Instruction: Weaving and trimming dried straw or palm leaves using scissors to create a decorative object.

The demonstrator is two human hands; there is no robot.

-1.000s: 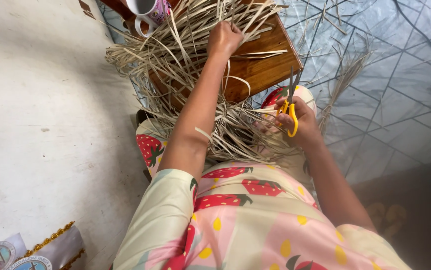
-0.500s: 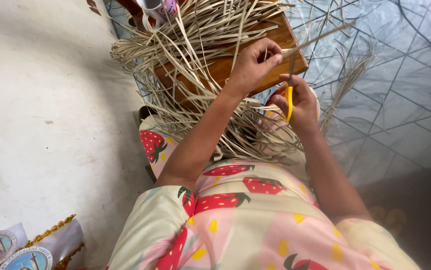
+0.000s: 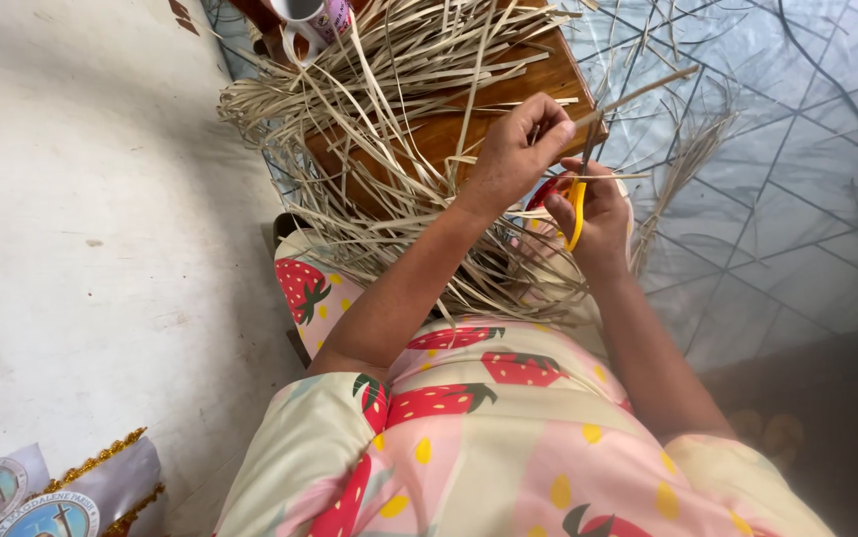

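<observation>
— What has changed?

— The left hand has come back from the far side of the strip pile at top centre and now sits just beside the right hand, right of centre.

— Its grip?

— Fingertips pinched shut on one pale strip that runs up and right past the board.

— And the right?

— Closed through the yellow handles of the scissors; I cannot tell how far the blades gape. They point up at the pinched strip, so the two hands have met on it.
</observation>
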